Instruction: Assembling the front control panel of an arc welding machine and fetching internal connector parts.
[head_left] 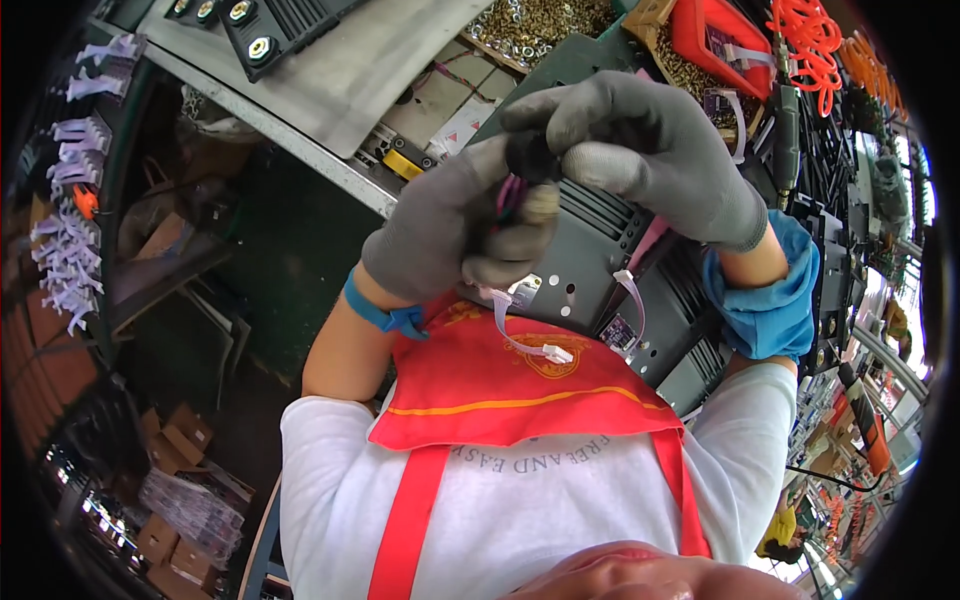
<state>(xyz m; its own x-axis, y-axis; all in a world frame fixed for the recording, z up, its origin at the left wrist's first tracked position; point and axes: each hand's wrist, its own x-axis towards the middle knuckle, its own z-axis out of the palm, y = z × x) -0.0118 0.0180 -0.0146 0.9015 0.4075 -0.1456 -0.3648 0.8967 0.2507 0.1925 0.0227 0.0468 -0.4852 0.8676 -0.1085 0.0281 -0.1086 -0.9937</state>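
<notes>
Both hands wear grey gloves and meet over the workbench. My left hand (440, 225) is closed around a small black round part (532, 157) with purple and green wires (511, 196) hanging from it. My right hand (665, 150) pinches the same black part from the other side, its fingertips against it. The part's exact kind is hidden by the fingers. Beneath the hands lies a dark metal panel (590, 255) with slots and round holes. Below my left hand hangs a light ribbon cable (510, 325) with a white plug (556, 354). Another ribbon cable (638, 300) runs to a small circuit board (618, 331).
A box of small brass fasteners (545, 30) stands at the back, beside a red tray (720, 45). Right of it are a coiled orange air hose (805, 45) and a screwdriver-like power tool (787, 150). Black housings (285, 30) lie on the metal bench (330, 75) at the left.
</notes>
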